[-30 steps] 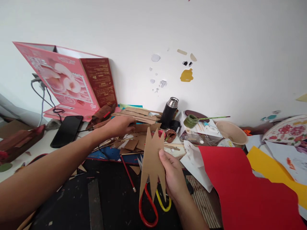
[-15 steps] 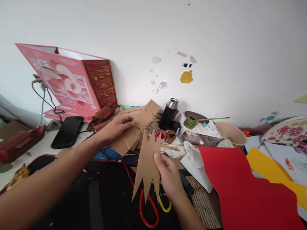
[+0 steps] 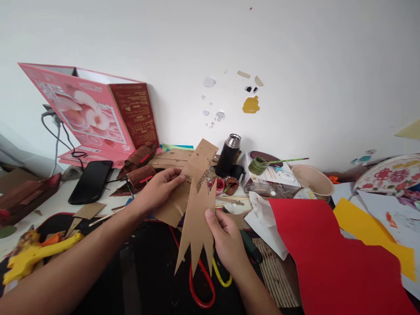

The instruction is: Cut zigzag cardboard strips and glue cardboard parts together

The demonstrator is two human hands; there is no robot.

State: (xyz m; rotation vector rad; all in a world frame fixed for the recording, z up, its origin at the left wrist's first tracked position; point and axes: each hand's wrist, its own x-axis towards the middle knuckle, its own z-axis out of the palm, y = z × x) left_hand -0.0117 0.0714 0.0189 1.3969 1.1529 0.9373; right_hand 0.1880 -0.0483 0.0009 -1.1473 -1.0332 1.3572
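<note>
The left hand grips printed cardboard, the right hand a spiky cutout; matching them seems underway, so the next move calls for steady alignment.

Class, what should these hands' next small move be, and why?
Perhaps the left hand should draw the printed cardboard leftward, out from behind the spiky cutout in the right hand: the cutout overlaps it, so its full outline can't be seen.
</note>
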